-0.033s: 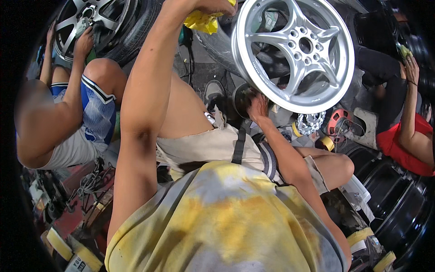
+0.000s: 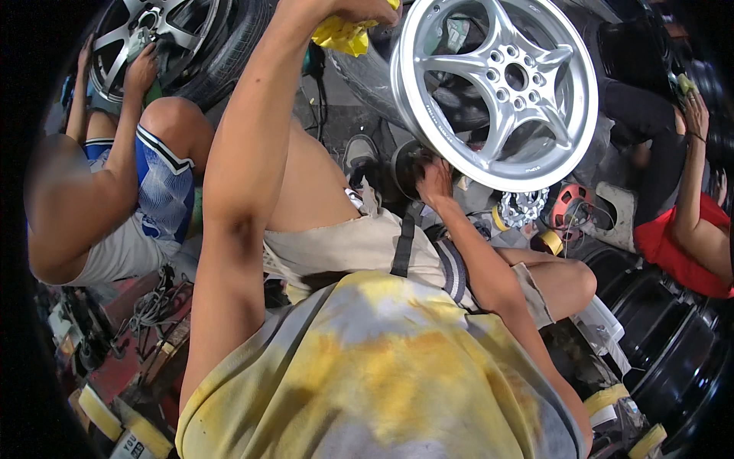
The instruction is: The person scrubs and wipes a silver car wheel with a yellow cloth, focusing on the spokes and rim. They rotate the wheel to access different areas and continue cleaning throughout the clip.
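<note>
My left hand [image 2: 365, 11] is at the top edge, partly cut off, its fingers closed on a crumpled shiny yellow sheet [image 2: 341, 37]. Beside it, to the right, stands a silver alloy wheel rim [image 2: 497, 145] with several spokes, its face tilted toward me. Below the rim's lower left edge, my right hand [image 2: 436, 182] reaches to a dark round object [image 2: 402, 170], perhaps a container or stand. The fingers there are in shadow and partly hidden, so their grip does not show.
At left a person wipes another wheel [image 2: 126, 57] with a cloth [image 2: 141, 43]. A person in red at right holds a pale pad [image 2: 683, 84]. Around lie a tire [image 2: 229, 73], a silver toothed ring [image 2: 523, 206], a red reel [image 2: 572, 206], yellow tape [image 2: 549, 242] and black rims [image 2: 673, 329].
</note>
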Demonstrator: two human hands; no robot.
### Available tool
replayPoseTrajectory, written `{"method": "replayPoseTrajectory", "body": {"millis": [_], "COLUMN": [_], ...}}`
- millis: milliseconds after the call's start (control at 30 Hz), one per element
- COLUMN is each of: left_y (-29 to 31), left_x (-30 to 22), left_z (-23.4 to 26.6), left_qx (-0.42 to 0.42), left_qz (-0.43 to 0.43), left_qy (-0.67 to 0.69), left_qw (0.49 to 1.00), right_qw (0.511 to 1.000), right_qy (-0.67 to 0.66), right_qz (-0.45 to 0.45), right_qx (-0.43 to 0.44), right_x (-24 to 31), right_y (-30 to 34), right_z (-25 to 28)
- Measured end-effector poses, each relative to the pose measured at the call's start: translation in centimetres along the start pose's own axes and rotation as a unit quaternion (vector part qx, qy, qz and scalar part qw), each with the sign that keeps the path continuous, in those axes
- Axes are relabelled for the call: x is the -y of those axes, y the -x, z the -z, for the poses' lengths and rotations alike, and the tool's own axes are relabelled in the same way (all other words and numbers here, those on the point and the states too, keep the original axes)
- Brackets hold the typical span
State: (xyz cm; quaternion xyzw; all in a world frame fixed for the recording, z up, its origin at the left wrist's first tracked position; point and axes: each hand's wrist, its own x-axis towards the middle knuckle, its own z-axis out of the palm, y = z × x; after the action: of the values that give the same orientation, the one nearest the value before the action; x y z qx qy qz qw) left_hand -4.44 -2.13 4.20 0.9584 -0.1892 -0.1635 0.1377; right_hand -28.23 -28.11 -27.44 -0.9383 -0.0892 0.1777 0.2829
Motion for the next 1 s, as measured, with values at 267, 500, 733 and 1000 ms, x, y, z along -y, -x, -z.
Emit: {"method": "replayPoseTrajectory", "body": {"millis": [267,500,733,1000], "left_y": [-2.5,-2.2,-1.6,-1.9], "left_x": [1.7,2.7,3.2,3.4], "left_z": [-0.6,-0.5,-0.5,-0.6], "left_qx": [0.010,0.047,0.028,0.040], "left_qz": [-0.033,-0.017,0.025,0.018], "left_qy": [-0.045,-0.024,0.008,0.016], "left_qw": [0.998,0.998,0.999,0.999], "right_qw": [0.938,0.799,0.804,0.835], "right_qy": [-0.284,-0.540,-0.525,-0.477], "right_qz": [-0.166,-0.228,-0.242,-0.236], "right_qx": [0.109,0.130,0.139,0.137], "right_x": [-2.1,-2.2,-0.8,-2.7], "right_y": [0.8,2.5,2.6,2.6], "right_z": [0.5,4.7,6.7,4.7]}}
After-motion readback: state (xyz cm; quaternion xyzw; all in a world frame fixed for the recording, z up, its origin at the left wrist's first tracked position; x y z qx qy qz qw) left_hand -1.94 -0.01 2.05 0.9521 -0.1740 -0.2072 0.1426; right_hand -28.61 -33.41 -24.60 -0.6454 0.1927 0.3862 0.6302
